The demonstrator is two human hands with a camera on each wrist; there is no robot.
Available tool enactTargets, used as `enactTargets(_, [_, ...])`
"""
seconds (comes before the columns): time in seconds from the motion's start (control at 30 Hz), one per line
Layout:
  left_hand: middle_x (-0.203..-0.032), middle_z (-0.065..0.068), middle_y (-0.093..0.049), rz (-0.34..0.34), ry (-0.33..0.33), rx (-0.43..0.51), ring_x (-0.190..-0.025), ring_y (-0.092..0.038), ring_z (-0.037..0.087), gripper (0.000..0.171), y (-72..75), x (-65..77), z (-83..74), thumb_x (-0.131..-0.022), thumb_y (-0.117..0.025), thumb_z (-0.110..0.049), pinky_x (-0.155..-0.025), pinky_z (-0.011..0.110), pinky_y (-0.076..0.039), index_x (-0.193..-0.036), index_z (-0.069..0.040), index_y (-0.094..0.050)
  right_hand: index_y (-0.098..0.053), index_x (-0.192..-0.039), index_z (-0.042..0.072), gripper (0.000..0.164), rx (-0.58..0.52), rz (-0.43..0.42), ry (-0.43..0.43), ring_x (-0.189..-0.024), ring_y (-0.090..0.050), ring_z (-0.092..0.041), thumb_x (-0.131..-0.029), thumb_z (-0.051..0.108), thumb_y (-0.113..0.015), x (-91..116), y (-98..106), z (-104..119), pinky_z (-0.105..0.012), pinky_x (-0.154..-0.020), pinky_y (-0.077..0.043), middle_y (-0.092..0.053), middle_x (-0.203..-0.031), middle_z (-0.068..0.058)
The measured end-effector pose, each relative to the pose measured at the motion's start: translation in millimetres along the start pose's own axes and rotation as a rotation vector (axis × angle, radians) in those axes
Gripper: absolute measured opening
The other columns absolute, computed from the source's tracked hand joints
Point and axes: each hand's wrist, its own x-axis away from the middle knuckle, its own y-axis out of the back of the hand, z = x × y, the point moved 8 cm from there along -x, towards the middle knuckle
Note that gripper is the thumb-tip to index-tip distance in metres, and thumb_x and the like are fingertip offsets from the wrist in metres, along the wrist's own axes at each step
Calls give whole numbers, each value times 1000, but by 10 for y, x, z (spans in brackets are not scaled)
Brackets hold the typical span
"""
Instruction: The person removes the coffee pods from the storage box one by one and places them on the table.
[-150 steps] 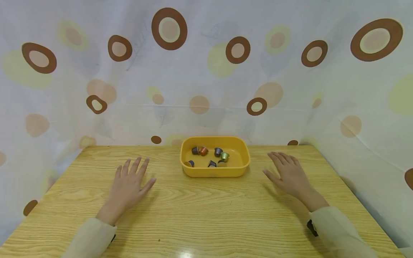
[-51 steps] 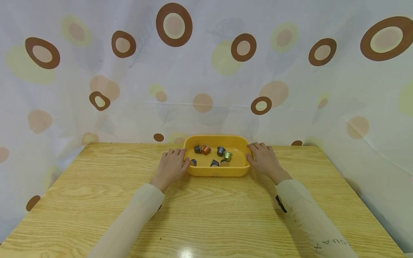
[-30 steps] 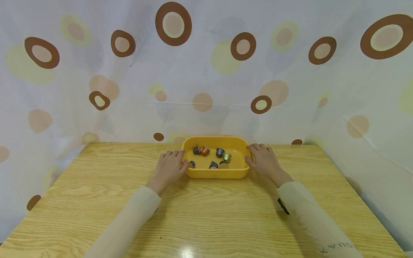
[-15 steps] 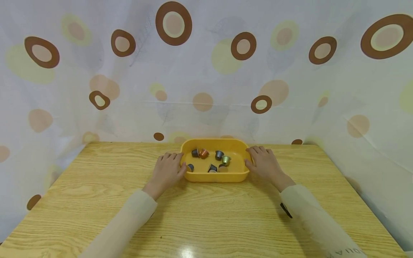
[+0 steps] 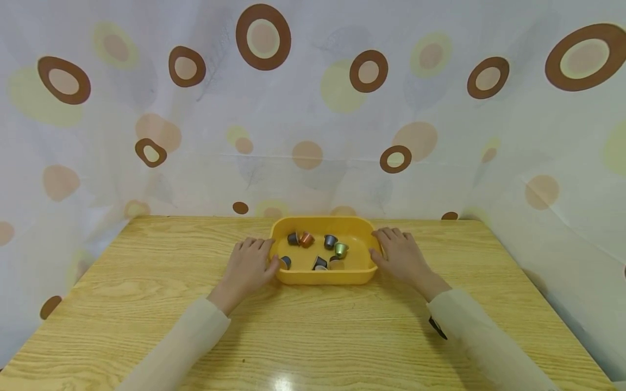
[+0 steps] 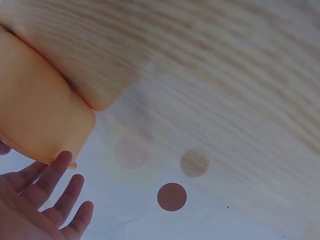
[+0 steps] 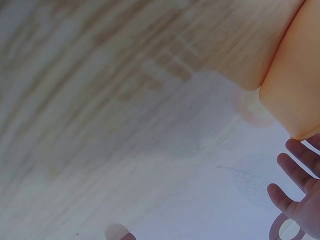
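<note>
A yellow plastic tray [image 5: 325,277] with rounded corners sits near the far edge of the wooden table. At its left end my left hand [image 5: 246,269] holds the rim, thumb at the front corner and fingers further back. My right hand [image 5: 402,259] grips the opposite end in the same way. In the left wrist view, fingertips of the left hand [image 6: 42,197] meet the rim, while the outer fingers stay spread off it. The right wrist view has the right hand [image 7: 302,182] at the rim too. Inside lie several coffee capsules, among them a copper one [image 5: 306,239] and a green one [image 5: 340,250].
Bare wood of the table [image 5: 303,336] stretches in front of the tray and to both sides. A pale curtain [image 5: 313,108] with brown and beige circles hangs just behind the table's far edge and along its sides.
Five seconds ago both hands lay spread apart from the tray. They have since taken its two ends, and the tray has slid toward me and slightly left, capsules inside.
</note>
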Motion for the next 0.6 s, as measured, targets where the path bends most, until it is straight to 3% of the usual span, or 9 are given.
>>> enactTargets(0.3, [-111, 9, -64, 31, 14, 13, -104, -55, 30, 43, 19, 99, 8, -90, -47, -34, -87, 45, -43, -123, -9, -56, -53, -122, 5, 45, 20, -22, 22, -112, -48, -32, -90, 36, -46, 74, 53, 96, -55, -91, -37, -54, -123, -12])
enactTargets(0.6, [-108, 8, -65, -15, -12, 19, -103, -55, 29, 40, 79, 191, -20, -87, -51, -31, -87, 44, -43, -119, -9, -58, -53, -123, 5, 46, 30, -33, 26, -112, -48, -32, -90, 36, -47, 172, 73, 159, -55, -91, -37, -54, -123, -13])
